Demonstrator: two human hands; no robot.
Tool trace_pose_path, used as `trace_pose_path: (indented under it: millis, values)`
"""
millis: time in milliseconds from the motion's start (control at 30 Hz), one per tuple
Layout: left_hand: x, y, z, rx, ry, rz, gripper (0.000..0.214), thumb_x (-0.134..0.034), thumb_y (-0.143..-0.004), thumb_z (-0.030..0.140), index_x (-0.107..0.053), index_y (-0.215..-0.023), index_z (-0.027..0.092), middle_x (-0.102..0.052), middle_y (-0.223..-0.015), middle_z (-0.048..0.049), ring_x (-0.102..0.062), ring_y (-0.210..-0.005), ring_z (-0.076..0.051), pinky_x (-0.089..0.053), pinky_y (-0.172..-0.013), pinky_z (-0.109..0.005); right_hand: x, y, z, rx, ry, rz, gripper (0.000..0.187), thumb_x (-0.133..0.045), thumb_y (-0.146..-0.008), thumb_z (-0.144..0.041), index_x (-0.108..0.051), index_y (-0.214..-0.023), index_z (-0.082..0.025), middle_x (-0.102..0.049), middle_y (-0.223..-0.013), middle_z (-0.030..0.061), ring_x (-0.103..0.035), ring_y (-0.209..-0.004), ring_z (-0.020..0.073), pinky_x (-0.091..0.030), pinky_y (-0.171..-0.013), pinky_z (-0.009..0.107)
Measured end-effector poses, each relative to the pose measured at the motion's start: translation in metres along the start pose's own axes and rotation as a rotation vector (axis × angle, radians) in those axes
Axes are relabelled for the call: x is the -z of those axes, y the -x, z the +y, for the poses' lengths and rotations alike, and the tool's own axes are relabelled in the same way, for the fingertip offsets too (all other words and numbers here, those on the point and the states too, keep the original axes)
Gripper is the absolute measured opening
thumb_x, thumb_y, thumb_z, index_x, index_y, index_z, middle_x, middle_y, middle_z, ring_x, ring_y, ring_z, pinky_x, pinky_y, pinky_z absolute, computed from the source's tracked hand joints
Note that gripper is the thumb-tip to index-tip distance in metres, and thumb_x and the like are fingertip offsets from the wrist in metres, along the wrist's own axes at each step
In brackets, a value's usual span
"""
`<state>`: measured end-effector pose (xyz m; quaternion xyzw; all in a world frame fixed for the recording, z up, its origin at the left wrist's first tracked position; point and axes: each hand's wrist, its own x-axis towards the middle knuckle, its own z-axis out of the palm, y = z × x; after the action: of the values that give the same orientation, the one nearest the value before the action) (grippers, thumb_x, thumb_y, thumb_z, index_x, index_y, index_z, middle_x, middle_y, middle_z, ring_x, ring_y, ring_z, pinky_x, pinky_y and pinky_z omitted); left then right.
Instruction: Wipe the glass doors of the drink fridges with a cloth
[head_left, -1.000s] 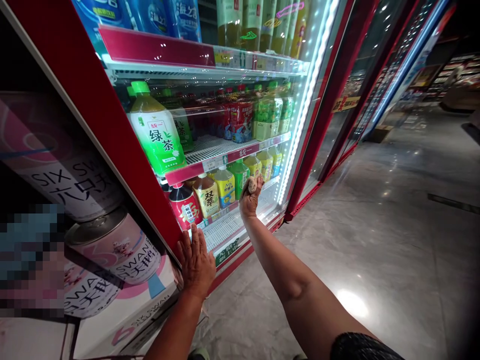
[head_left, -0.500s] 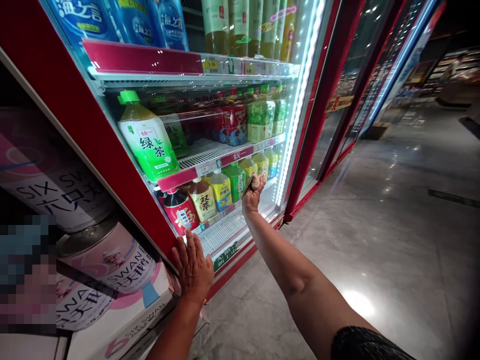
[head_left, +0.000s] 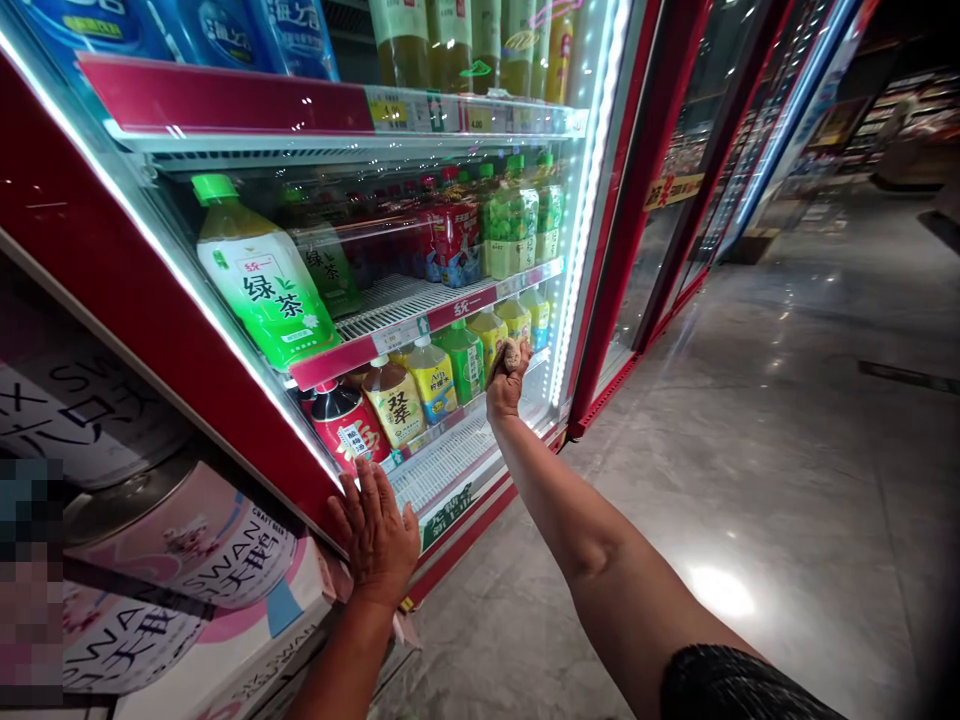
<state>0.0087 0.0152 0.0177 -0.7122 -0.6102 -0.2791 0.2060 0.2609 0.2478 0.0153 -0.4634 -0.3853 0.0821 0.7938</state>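
Observation:
My left hand [head_left: 375,535] lies flat with fingers spread on the lower left edge of a red drinks fridge [head_left: 135,300], at the corner of its glass door [head_left: 450,300]. My right hand [head_left: 506,380] is stretched out to the glass lower down and is closed round a small brownish wad, maybe a cloth [head_left: 511,355], pressed to the pane. Behind the glass stand a big green tea bottle [head_left: 262,285], a red-labelled bottle [head_left: 341,425], and several yellow and green bottles [head_left: 450,365] on white wire shelves.
A printed panel with pink cans [head_left: 172,560] stands to the left of the fridge. More red-framed glass doors [head_left: 675,190] run on to the right. Shiny grey floor [head_left: 750,450] spreads right and behind, with shop shelving far off.
The view has shifted left and up a little. My right hand with the wad has slid slightly up the glass. My left hand stays flat at the fridge corner.

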Motion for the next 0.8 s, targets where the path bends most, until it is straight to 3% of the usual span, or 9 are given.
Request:
trace_pose_path:
  millis: [133,267,433,633,800]
  values:
    - [0.0,0.001,0.001,0.014,0.022,-0.011,0.096,-0.057,-0.096,0.023,0.011,-0.163,0.016,-0.006,-0.173,-0.0221,0.003,-0.16,-0.043,-0.013,-0.126,-0.075,0.003,-0.011,0.001,-0.097,-0.003,0.087,0.074,-0.04,-0.096,-0.036,-0.022,-0.162,-0.01,-0.025,-0.17,0.0189,-0.014,-0.162,0.0201,-0.006,-0.132,0.058]
    - [0.0,-0.003,0.004,0.003,0.015,0.008,0.096,-0.058,-0.096,0.025,0.009,-0.164,0.014,-0.006,-0.173,-0.0237,0.004,-0.16,-0.043,-0.013,-0.126,-0.075,0.007,-0.02,-0.003,-0.102,-0.012,0.082,0.071,-0.043,-0.096,-0.037,-0.029,-0.161,-0.014,-0.032,-0.168,0.016,-0.021,-0.16,0.0201,-0.012,-0.132,0.055]
    - [-0.001,-0.01,0.005,-0.006,0.013,0.014,0.1,-0.06,-0.095,0.025,0.011,-0.164,0.016,-0.007,-0.173,-0.0249,0.002,-0.16,-0.044,-0.012,-0.125,-0.077,0.016,-0.033,-0.003,-0.127,-0.004,0.116,0.073,-0.044,-0.095,-0.041,-0.031,-0.159,-0.009,-0.03,-0.169,0.0189,-0.016,-0.162,0.0212,-0.007,-0.133,0.053]
    - [-0.003,-0.011,0.002,-0.014,0.006,-0.009,0.103,-0.061,-0.094,0.025,0.015,-0.163,0.018,-0.007,-0.173,-0.0246,0.001,-0.159,-0.046,-0.011,-0.124,-0.079,0.021,-0.048,-0.002,-0.101,-0.005,0.087,0.067,-0.044,-0.096,-0.04,-0.035,-0.159,-0.019,-0.033,-0.169,0.0106,-0.023,-0.16,0.0183,-0.013,-0.133,0.053]
    - [-0.007,-0.009,-0.003,-0.034,-0.003,-0.005,0.101,-0.06,-0.094,0.028,0.013,-0.164,0.019,-0.003,-0.174,-0.0218,0.004,-0.16,-0.045,-0.009,-0.124,-0.078,0.027,-0.057,0.002,-0.126,-0.002,0.118,0.068,-0.044,-0.095,-0.04,-0.035,-0.158,-0.016,-0.036,-0.167,0.0131,-0.023,-0.16,0.0202,-0.011,-0.133,0.054]
